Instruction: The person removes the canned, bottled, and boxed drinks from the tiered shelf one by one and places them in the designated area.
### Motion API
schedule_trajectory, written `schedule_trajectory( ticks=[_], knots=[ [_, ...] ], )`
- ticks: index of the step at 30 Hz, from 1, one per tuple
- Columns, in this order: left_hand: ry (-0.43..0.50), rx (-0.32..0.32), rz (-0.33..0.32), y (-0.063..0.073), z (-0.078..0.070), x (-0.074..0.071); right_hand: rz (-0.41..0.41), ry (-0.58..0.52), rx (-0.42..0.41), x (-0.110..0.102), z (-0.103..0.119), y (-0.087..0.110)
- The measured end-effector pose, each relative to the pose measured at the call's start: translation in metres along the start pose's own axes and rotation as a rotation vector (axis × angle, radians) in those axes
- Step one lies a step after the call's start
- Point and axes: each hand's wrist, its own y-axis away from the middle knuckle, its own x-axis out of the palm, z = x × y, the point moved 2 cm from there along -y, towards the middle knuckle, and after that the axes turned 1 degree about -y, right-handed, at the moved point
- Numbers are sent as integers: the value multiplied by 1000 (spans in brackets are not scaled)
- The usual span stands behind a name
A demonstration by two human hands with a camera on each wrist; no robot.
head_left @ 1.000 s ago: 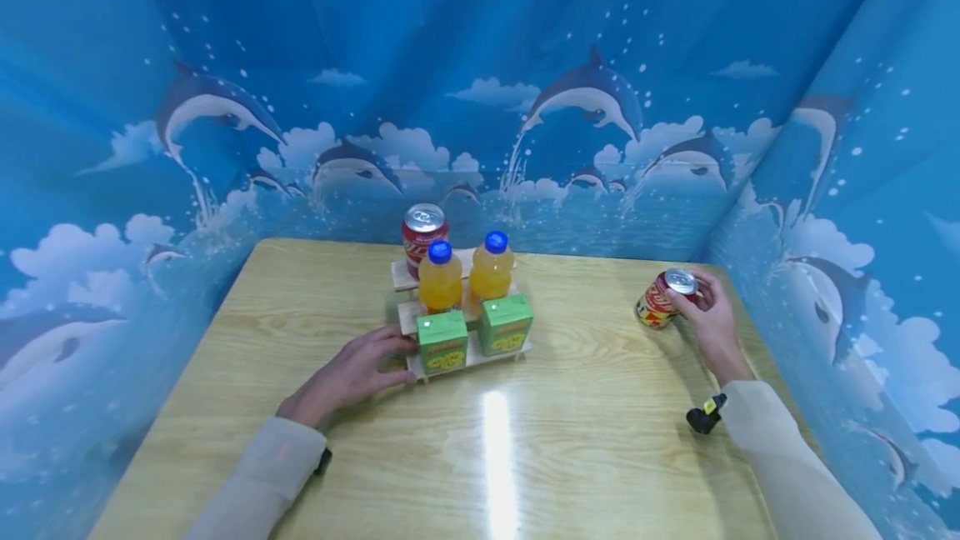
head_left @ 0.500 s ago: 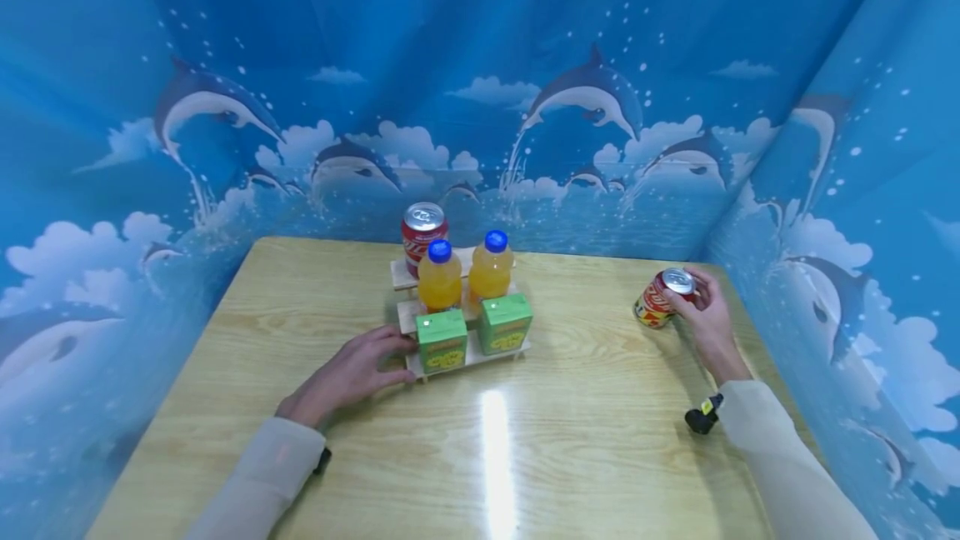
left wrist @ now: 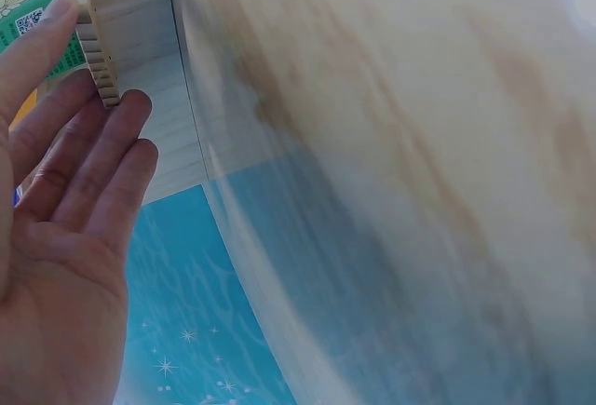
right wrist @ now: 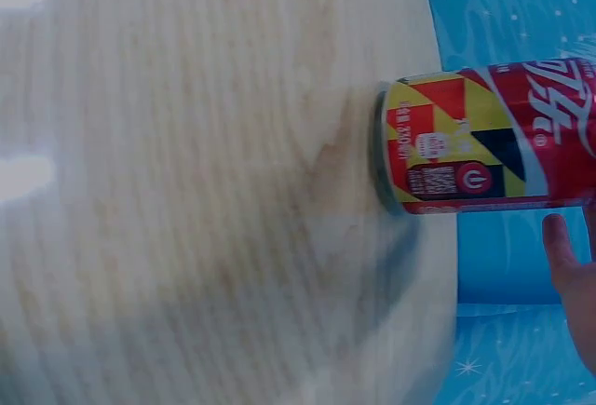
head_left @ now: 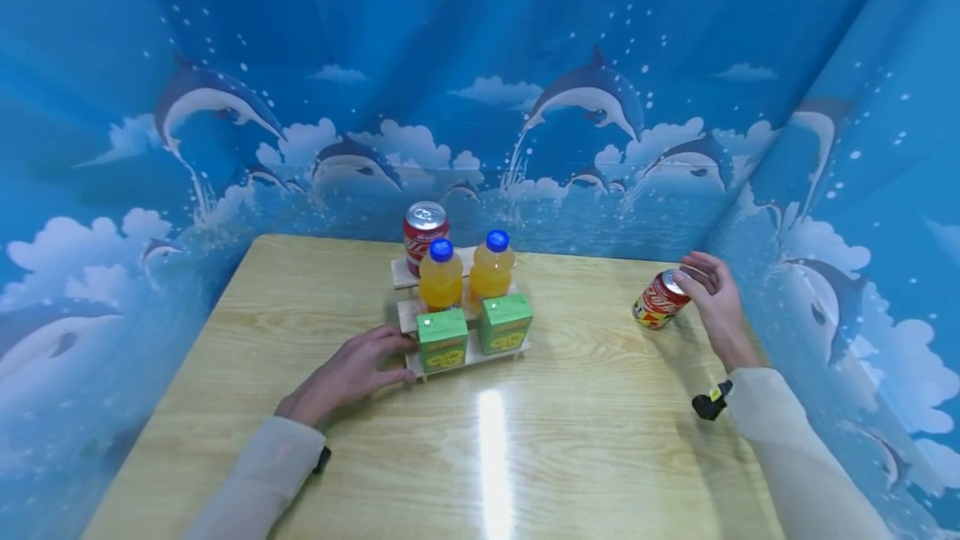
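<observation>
A small wooden stepped rack [head_left: 477, 354] stands left of the table's middle. Two green drink cartons [head_left: 442, 342] sit on its front step, two orange juice bottles [head_left: 441, 277] with blue caps behind them, and a red soda can [head_left: 425, 233] at the back left. My left hand [head_left: 348, 373] holds the rack's left end, thumb toward the front and fingers behind. A second red soda can [head_left: 661, 300] stands upright on the table at the right. Beside it is my right hand [head_left: 716, 302], fingers spread, thumb near the can's top; whether the thumb touches is unclear.
The light wooden table [head_left: 570, 415] has a bright light reflection in the middle. A blue curtain [head_left: 480, 65] with dolphins rises along the back and sides. The right-hand can is close to the table's back right corner.
My right hand has let go of the can and drawn slightly right, its fingers opening. The can stays in place. My left hand has not moved.
</observation>
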Motion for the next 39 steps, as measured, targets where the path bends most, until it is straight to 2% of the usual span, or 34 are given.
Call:
schedule_trajectory(
  ticks=[6, 15, 29, 34, 39],
  knots=[
    [12, -11, 2, 0, 0, 0, 8, 2, -26, -1, 18, -9],
    [12, -7, -1, 0, 0, 0, 30, 143, -77, 9, 50, -20],
    [10, -12, 0, 1, -2, -1, 139, 87, -100, 54, 93, -36],
    [12, -10, -3, 1, -3, -1, 167, 50, -143, 73, 102, -40],
    [14, -12, -1, 2, -2, -1, 206, 60, -181, 90, 111, -42]
  ],
)
